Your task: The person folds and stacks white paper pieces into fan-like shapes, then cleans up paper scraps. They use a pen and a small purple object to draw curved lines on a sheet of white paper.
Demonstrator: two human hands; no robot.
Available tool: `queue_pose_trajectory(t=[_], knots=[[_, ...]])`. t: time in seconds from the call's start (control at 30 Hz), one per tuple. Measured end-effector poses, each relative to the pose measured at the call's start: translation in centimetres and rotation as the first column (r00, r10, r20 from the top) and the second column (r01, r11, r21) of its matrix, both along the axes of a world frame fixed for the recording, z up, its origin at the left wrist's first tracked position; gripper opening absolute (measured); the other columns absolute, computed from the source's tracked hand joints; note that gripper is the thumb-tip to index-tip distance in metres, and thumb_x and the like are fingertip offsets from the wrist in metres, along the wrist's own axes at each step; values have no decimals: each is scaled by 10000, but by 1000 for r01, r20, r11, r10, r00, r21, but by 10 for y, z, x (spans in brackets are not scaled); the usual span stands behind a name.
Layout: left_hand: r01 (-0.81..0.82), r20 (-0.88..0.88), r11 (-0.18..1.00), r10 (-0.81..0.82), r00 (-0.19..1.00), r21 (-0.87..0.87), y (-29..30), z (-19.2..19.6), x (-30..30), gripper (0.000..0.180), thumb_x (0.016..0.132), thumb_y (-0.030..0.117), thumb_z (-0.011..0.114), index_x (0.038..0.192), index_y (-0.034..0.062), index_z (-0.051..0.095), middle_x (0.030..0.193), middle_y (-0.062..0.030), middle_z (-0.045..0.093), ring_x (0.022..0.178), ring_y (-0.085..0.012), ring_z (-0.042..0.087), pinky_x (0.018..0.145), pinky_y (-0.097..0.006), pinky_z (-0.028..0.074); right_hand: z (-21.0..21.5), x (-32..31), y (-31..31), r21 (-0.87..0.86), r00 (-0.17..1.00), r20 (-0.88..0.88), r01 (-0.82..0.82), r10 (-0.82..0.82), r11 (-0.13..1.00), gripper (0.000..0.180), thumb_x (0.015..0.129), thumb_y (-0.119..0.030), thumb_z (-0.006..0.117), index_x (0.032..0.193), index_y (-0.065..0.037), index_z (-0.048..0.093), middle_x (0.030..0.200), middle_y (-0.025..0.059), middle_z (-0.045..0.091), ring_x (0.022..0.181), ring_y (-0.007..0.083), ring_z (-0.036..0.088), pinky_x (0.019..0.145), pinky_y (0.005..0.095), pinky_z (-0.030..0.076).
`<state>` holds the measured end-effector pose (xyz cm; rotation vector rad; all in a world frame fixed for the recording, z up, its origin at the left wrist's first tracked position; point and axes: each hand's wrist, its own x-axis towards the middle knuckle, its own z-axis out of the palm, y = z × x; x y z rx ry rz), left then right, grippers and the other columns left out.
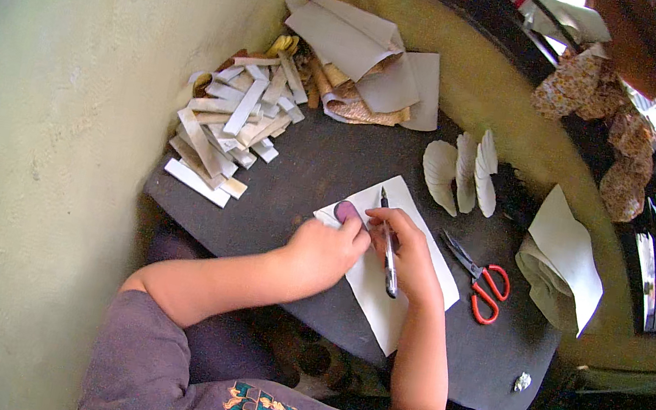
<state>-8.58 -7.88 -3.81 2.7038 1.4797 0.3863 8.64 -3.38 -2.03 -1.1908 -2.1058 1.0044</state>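
Observation:
A long white sheet of paper (pixel 380 309) lies slantwise on the dark tabletop in front of me. On its upper left part my left hand (pixel 326 249) is closed, its thumb and fingers at a small purple, rounded piece (pixel 346 210) whose kind I cannot make out. Beside it, my right hand (pixel 410 257) grips a pen (pixel 387 249) with a clear barrel and dark ends. The pen's far end points away from me, over the paper. Red-handled scissors (pixel 479 279) lie partly open to the right of the sheet.
Many white strips (pixel 234 117) are heaped at the left by the wall. Folded paper sheets (pixel 354 42) lie at the back. Several scalloped white paper pieces (pixel 462 170) stand behind the scissors. Rolled paper (pixel 561 259) and a crumpled ball (pixel 522 382) are at the right edge.

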Motion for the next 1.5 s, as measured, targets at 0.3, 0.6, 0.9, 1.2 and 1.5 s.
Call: queue_pose_trajectory(t=[0.3, 0.6, 0.9, 1.2, 1.5], knots=[[-42, -128, 999, 38, 991, -34, -19, 0, 6, 547, 771, 234, 589, 1250, -12, 492, 1273, -305, 469, 517, -212, 644, 472, -332, 502, 30, 22, -1, 194, 900, -433, 43, 46, 980, 239, 960, -128, 489, 1157, -27, 578, 1054, 139, 581, 809, 175, 623, 702, 268, 467], [-34, -39, 999, 33, 999, -21, -19, -2, 1, 520, 796, 244, 587, 1232, -28, 505, 1261, -293, 466, 496, -223, 633, 426, -333, 492, 38, 8, 2, -258, 873, -447, 83, -195, 962, 195, 933, -146, 556, 1051, 9, 564, 958, 108, 654, 913, 196, 656, 781, 285, 503], [-73, -134, 997, 68, 989, -29, -23, -12, 13, 590, 767, 222, 573, 1269, -69, 464, 1322, -306, 415, 497, -183, 618, 452, -331, 487, 23, -21, 18, -198, 998, -57, -4, -8, 980, 137, 868, -30, 618, 977, -7, 538, 930, 74, 635, 825, 123, 628, 702, 256, 499], [-148, -173, 988, 138, 975, -47, -29, -13, 19, 636, 794, 189, 554, 1343, -79, 377, 1375, -340, 347, 579, -164, 634, 476, -293, 458, 51, -50, 36, -199, 925, 281, -203, 254, 959, 160, 843, -116, 653, 917, 6, 579, 679, 116, 634, 615, 149, 620, 556, 299, 466], [-152, -170, 986, 161, 972, 63, -31, -22, 20, 587, 776, 198, 551, 1309, -28, 451, 1307, -284, 464, 460, -152, 587, 421, -303, 423, 50, -59, 40, -10, 830, 427, -393, 359, 919, 152, 796, -97, 659, 896, -5, 591, 753, 171, 660, 719, 285, 671, 620, 365, 497]])
